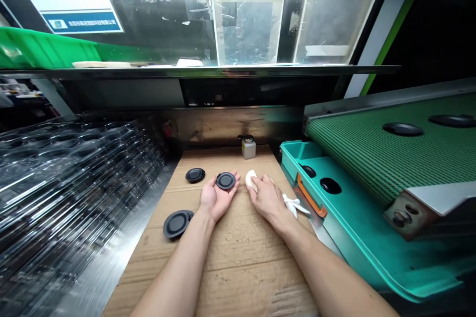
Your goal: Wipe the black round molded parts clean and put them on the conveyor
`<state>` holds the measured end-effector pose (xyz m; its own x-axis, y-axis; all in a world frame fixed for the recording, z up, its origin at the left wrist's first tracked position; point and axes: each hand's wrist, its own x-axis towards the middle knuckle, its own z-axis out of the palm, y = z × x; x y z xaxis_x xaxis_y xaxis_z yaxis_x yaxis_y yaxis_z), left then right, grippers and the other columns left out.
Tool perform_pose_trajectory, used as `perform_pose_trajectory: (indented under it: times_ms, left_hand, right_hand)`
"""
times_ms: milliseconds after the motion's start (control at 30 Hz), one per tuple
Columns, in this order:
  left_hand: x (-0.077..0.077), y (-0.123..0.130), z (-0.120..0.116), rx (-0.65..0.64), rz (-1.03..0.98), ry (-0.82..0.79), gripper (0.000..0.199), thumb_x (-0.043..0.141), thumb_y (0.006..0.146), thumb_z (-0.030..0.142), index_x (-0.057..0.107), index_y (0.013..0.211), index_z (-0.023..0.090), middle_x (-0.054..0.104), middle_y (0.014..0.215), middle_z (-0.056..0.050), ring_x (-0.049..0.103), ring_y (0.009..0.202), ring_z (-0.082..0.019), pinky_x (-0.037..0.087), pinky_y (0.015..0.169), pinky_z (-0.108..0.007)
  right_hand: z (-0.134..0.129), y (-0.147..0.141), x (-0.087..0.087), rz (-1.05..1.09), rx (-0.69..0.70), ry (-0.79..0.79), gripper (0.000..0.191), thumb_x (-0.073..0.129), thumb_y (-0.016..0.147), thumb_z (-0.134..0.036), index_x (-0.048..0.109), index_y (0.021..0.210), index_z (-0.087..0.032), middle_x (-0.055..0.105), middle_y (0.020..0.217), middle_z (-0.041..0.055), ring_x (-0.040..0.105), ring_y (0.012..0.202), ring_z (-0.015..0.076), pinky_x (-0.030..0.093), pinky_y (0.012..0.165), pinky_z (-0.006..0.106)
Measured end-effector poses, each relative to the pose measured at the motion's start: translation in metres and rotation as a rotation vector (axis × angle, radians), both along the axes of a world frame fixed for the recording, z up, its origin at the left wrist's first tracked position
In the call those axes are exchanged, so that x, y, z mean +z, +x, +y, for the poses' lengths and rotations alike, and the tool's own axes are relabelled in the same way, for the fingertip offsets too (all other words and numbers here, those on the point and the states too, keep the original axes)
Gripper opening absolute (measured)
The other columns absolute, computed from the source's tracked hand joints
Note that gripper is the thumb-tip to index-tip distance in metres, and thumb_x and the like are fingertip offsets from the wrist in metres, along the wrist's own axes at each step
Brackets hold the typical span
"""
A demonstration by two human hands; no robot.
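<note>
On the upturned palm of my left hand (212, 202) rests a small black round lid-like disc (225, 181), steadied by the fingers around its edge. My right hand (268, 197) pinches a white round pad (250, 178), just right of the disc and apart from it. A second black disc (195, 175) lies on the cardboard to the left of my left hand. Nearer to me, beside my left forearm, is a larger black disc (177, 223). A crumpled white cloth (293, 203) lies partly hidden behind my right wrist.
Cardboard (238, 267) covers the work surface. A small bottle (249, 147) stands at its back. Stacked clear plastic trays (67, 198) fill the left. On the right are a teal bin (357, 228) with black discs, an orange handle (311, 197) and a green conveyor belt (357, 153).
</note>
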<state>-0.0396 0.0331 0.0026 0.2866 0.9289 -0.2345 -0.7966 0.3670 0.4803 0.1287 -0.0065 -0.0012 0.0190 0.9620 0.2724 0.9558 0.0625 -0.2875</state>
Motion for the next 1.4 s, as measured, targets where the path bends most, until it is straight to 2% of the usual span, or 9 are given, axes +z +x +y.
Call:
perform_pose_trajectory:
  times_ms: [100, 400, 500, 600, 800, 1000, 1400]
  left_hand:
    - [0.005, -0.002, -0.001, 0.002, -0.089, -0.004, 0.040, 0.026, 0.094, 0.034, 0.051, 0.117, 0.013, 0.053, 0.131, -0.024, 0.058, 0.115, -0.032, 0.055, 0.082, -0.049]
    - [0.010, -0.004, -0.003, -0.027, -0.144, 0.011, 0.031, 0.035, 0.090, 0.020, 0.055, 0.112, 0.010, 0.061, 0.115, -0.022, 0.060, 0.111, -0.032, 0.054, 0.087, -0.052]
    - [0.011, -0.003, -0.004, -0.015, -0.188, 0.035, 0.025, 0.041, 0.091, 0.023, 0.056, 0.106, 0.011, 0.064, 0.108, -0.019, 0.061, 0.110, -0.030, 0.054, 0.089, -0.050]
    - [0.012, -0.003, -0.005, 0.008, -0.224, 0.034, 0.027, 0.044, 0.092, 0.031, 0.056, 0.103, 0.009, 0.065, 0.102, -0.019, 0.061, 0.109, -0.030, 0.056, 0.089, -0.045]
    - [0.008, -0.004, -0.005, -0.055, -0.236, 0.041, 0.043, 0.043, 0.093, 0.041, 0.057, 0.108, 0.003, 0.065, 0.107, -0.021, 0.063, 0.106, -0.027, 0.056, 0.087, -0.034]
    - [0.003, -0.004, -0.005, -0.078, -0.203, 0.067, 0.053, 0.044, 0.091, 0.048, 0.059, 0.110, 0.001, 0.066, 0.108, -0.020, 0.064, 0.102, -0.026, 0.055, 0.086, -0.033]
    - [0.005, -0.002, -0.010, -0.159, -0.179, 0.122, 0.046, 0.045, 0.091, 0.044, 0.061, 0.113, 0.006, 0.066, 0.110, -0.017, 0.065, 0.094, -0.024, 0.053, 0.083, -0.036]
  right_hand:
    - [-0.001, -0.002, -0.003, -0.026, 0.024, -0.020, 0.033, 0.041, 0.092, -0.044, 0.061, 0.107, -0.022, 0.055, 0.099, 0.0099, 0.051, 0.096, 0.0237, 0.037, 0.083, 0.032]
    - [-0.001, -0.002, -0.007, -0.025, 0.033, 0.006, 0.031, 0.043, 0.091, -0.045, 0.061, 0.107, -0.024, 0.056, 0.097, 0.0091, 0.051, 0.097, 0.0234, 0.035, 0.083, 0.033]
    - [-0.001, -0.003, -0.008, -0.026, 0.028, 0.009, 0.031, 0.043, 0.091, -0.044, 0.061, 0.105, -0.024, 0.055, 0.096, 0.0087, 0.051, 0.097, 0.0232, 0.035, 0.082, 0.032]
    - [-0.001, -0.003, -0.008, -0.023, 0.026, 0.011, 0.030, 0.043, 0.091, -0.044, 0.061, 0.104, -0.024, 0.055, 0.096, 0.0083, 0.051, 0.096, 0.0229, 0.035, 0.081, 0.031]
    - [-0.001, -0.004, -0.008, -0.023, 0.033, 0.013, 0.030, 0.043, 0.091, -0.045, 0.061, 0.102, -0.025, 0.055, 0.094, 0.0073, 0.050, 0.094, 0.0224, 0.034, 0.079, 0.031]
    - [-0.001, -0.004, -0.008, -0.041, 0.023, 0.000, 0.031, 0.042, 0.091, -0.046, 0.061, 0.104, -0.025, 0.055, 0.095, 0.0070, 0.050, 0.093, 0.0219, 0.033, 0.079, 0.030]
    - [-0.001, -0.005, -0.007, -0.040, 0.021, -0.027, 0.033, 0.041, 0.091, -0.047, 0.059, 0.109, -0.025, 0.054, 0.097, 0.0074, 0.049, 0.095, 0.0214, 0.032, 0.079, 0.030]
